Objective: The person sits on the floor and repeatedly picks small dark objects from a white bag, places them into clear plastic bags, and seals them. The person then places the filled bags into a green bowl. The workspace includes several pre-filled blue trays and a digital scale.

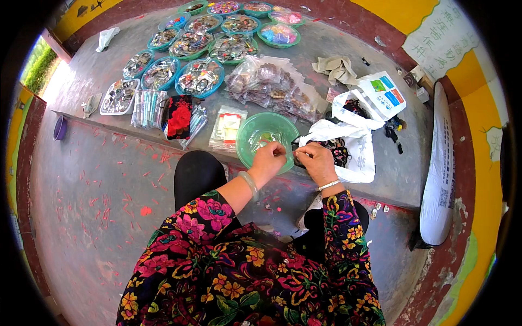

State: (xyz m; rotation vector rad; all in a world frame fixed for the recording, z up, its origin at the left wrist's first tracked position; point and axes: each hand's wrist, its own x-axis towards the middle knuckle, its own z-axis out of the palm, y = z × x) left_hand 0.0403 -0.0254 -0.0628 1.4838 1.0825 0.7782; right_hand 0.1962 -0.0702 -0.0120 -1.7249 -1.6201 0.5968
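Note:
My left hand (268,162) is closed in a pinch over the near edge of a translucent green plastic basin (244,133). A few small items, one with bits of red and yellow-green, lie in the basin. Just right of its rim, my right hand (317,162) pinches too, thumb against fingers. Whatever sits between the fingertips of either hand is too small to make out. Beside my right hand stands an open white plastic bag (361,157) holding black items with coloured spots. Left of the basin lie flat clear packets (225,130) with red-and-yellow cards.
Several basins (201,77) of small trinkets fill the raised concrete ledge at the back left. Bagged beads (274,87) are heaped behind the green basin. A second white bag (380,95) and a beige cloth (335,69) lie back right. A long silver-grey wrapped object (437,174) leans at the right.

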